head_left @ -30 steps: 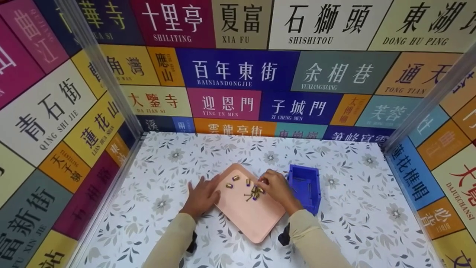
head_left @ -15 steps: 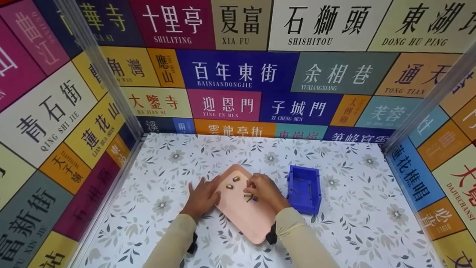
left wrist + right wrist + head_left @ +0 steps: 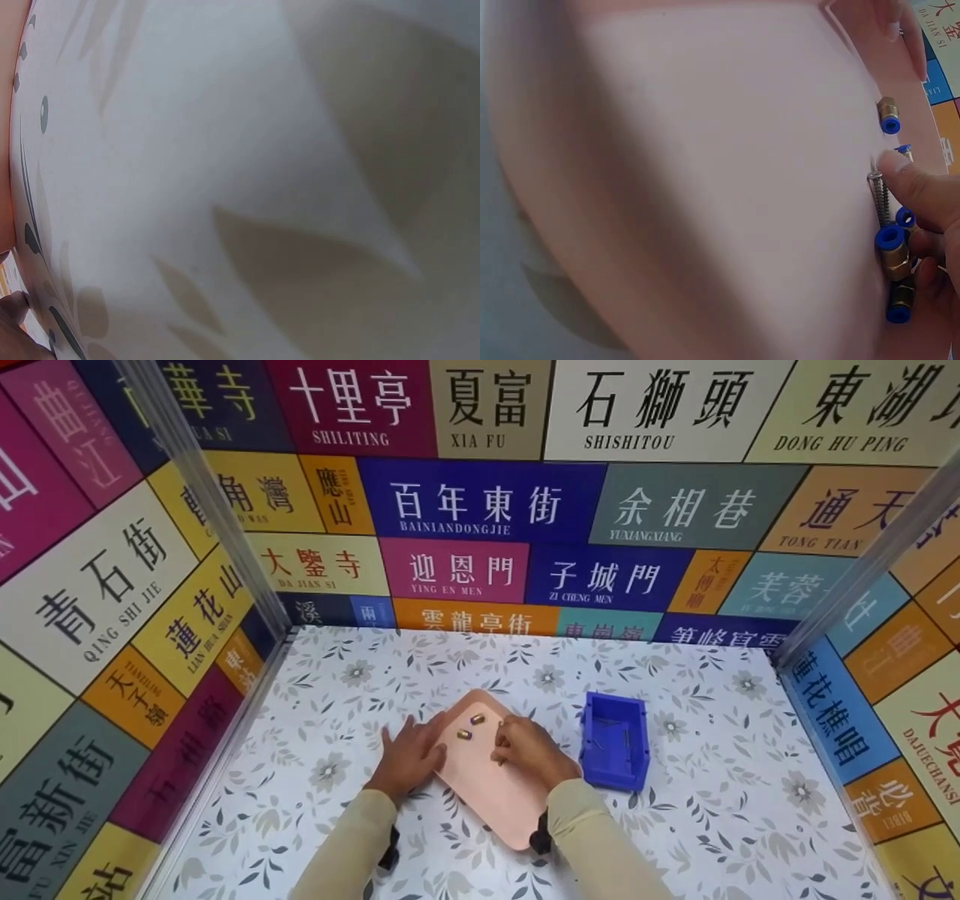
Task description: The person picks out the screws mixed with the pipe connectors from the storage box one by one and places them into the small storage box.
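Observation:
A pink tray (image 3: 480,787) lies slantwise on the table. My left hand (image 3: 407,757) rests along its left edge, thumb on the rim and fingers loosely spread. Over the tray's upper right part is my right hand (image 3: 531,750), fingers bent. In the right wrist view its thumb lies by the head of a screw (image 3: 882,199), close to brass push-in fittings (image 3: 894,255) with blue collars; whether it pinches anything is unclear. Two more fittings (image 3: 465,734) lie apart toward the tray's upper left. The left wrist view shows mostly tablecloth.
Right of the tray stands a blue plastic bin (image 3: 639,757) holding several thin screws (image 3: 628,739). A floral cloth (image 3: 330,772) covers the table. Panels with large printed characters (image 3: 480,502) wall in the back and both sides.
From beside the bin, my right hand has moved left and down over the pile of fittings, now hiding it in the head view. My left hand stays on the tray's edge.

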`<state>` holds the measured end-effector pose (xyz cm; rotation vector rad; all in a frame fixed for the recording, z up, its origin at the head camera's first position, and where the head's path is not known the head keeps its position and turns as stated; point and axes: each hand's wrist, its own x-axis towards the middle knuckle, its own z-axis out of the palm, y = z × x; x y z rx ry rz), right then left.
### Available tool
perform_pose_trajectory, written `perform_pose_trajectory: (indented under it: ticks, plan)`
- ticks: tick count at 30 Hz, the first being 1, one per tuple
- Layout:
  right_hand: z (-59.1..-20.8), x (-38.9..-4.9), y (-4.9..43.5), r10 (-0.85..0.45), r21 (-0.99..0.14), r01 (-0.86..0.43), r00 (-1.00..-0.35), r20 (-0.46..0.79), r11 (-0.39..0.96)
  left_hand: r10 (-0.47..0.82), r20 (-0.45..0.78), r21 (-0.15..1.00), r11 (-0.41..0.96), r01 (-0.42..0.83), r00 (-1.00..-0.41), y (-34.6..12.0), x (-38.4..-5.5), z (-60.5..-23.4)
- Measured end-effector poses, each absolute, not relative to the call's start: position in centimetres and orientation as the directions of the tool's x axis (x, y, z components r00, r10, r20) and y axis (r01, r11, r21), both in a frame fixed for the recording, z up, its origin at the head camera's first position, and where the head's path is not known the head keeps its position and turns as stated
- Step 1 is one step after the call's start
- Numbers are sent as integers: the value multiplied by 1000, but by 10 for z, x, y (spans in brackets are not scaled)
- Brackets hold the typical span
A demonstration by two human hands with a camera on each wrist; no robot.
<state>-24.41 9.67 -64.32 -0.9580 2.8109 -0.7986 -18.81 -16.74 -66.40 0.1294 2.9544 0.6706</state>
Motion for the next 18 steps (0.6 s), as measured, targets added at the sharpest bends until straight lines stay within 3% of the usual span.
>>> perform_pose_trajectory:
  ticks: [5, 13, 18]
  plan:
    - [-645, -246, 95, -589, -455, -567, -801, 109, 687, 98, -108, 435, 900, 42, -989, -167, -188, -663]
    - [-648, -245, 89, -551, -552, -473, -834, 31, 686, 83, -127, 426, 904, 21, -988, -166, -188, -662]
    - [-651, -242, 89, -513, -558, -452, -856, 53, 696, 87, -121, 444, 896, 24, -989, -165, -188, -662]
